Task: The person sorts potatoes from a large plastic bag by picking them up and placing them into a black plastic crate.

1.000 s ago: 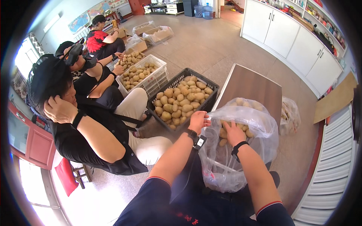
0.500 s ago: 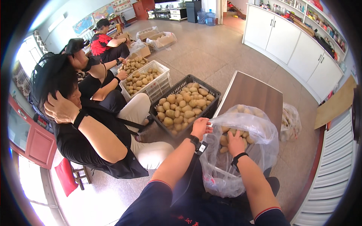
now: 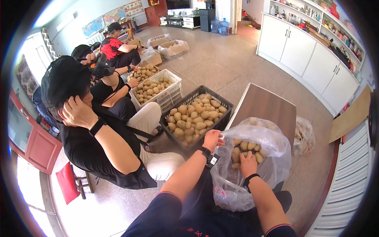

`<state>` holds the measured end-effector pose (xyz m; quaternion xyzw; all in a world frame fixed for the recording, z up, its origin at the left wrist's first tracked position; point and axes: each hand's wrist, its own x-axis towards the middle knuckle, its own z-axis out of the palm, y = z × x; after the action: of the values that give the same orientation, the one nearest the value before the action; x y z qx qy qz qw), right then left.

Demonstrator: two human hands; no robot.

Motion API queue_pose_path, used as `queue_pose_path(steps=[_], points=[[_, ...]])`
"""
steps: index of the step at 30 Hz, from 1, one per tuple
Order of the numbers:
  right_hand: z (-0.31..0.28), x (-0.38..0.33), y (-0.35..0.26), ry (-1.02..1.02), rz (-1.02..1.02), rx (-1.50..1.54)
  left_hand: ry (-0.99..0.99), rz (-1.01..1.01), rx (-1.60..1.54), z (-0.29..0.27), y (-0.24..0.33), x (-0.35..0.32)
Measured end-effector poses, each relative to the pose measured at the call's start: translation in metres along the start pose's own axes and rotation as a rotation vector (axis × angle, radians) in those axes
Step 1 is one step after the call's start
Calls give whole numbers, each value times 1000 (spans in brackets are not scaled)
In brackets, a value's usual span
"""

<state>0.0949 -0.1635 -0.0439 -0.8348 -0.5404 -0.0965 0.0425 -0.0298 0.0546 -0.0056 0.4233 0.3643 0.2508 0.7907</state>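
Observation:
A clear plastic bag [image 3: 272,144] with potatoes [image 3: 251,146] inside rests on the near end of a brown-topped low table. My left hand [image 3: 213,139] pinches the bag's rim on its left side, holding the mouth apart. Through that mouth reaches my right hand [image 3: 248,165], its fingers curled down on a potato among the others; the fingertips are partly hidden. Left of the table stands a black crate [image 3: 167,136] heaped with potatoes.
A seated person [image 3: 114,154] in black is close on my left, one hand at the head. Beyond are white crates [image 3: 171,93] of potatoes, other seated people and lined cardboard boxes [image 3: 173,48]. Another filled plastic bag [image 3: 304,136] sits right of the brown table [image 3: 263,104]. White cabinets [image 3: 306,49] line the right.
My right hand's fingers, more stretched out before, have curled in on the potatoes. My left hand keeps the bag's rim. The view has tilted slightly, and the person beside me has lowered their head.

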Motion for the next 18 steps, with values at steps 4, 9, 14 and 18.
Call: queue_pose_path(steps=[4, 9, 14, 18], points=[[-5, -14, -7, -63, 58, 26, 10, -2, 1, 1, 0, -2], [-7, -20, -6, -93, 71, 48, 37, 4, 15, 7, 0, -6], [-14, -28, -6, -89, 67, 85, 14, 15, 43, 7, -2, -6], [-16, -37, -5, -71, 92, 154, -4, 8, 53, 7, -2, -7]])
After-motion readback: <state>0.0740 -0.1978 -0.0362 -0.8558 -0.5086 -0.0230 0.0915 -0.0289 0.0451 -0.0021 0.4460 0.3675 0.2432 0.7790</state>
